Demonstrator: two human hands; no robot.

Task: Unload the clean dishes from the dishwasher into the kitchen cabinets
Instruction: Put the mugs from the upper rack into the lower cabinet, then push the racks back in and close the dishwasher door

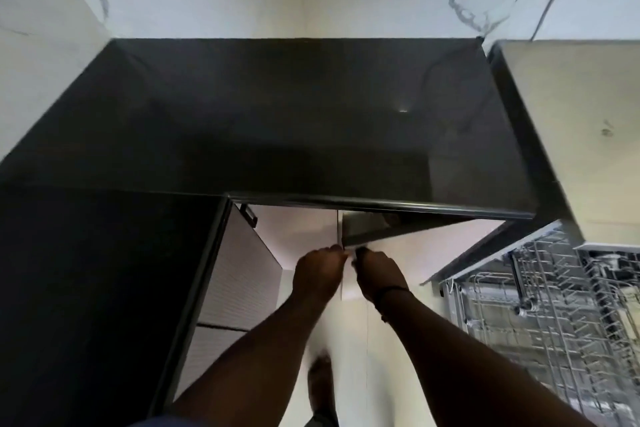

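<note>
I look down over a black countertop (277, 121) at the base cabinet under it. A dark glossy cabinet door (374, 227) stands ajar below the counter's front edge. My left hand (317, 272) and my right hand (379, 274) are side by side at that door's lower free edge, fingers curled on it; the grip is blurred. Neither hand holds a dish. At the right the dishwasher (485, 253) is open with its wire rack (540, 308) pulled out, and I see no dishes in the visible part.
A ribbed cabinet door (242, 274) with a dark handle (251, 215) stands open to the left of my hands. A steel surface (571, 132) adjoins the counter on the right. Marbled wall behind. My foot (320, 378) is on the pale floor.
</note>
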